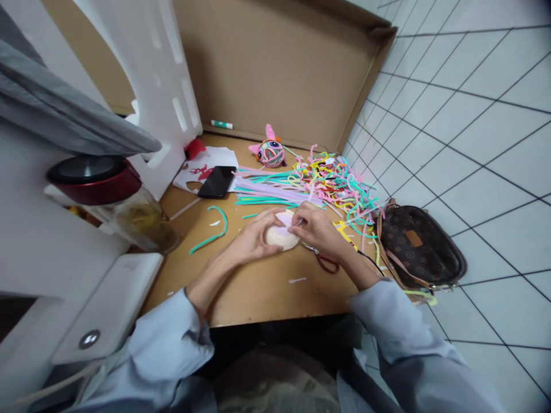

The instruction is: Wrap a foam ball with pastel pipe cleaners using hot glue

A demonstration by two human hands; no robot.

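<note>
Over the middle of the wooden table, my left hand [257,236] is wrapped round the side of a round cream-coloured piece [279,238]. Against its top, the fingers of my right hand [313,225] pinch a pale lilac pipe cleaner [310,192], whose end sticks up above them. A lilac patch shows on the piece between both hands; how it is attached I cannot tell. Just beyond my hands lies a bundle of lilac and teal pipe cleaners [271,189]. Red-handled scissors [327,264] lie partly under my right wrist.
A heap of tangled pipe cleaners [340,183] spreads at the back right, near a pink figure [271,154]. A black phone [217,182] rests on paper. A glass bottle [138,218] stands left, a brown handbag [422,246] right. Cardboard [275,69] rises behind.
</note>
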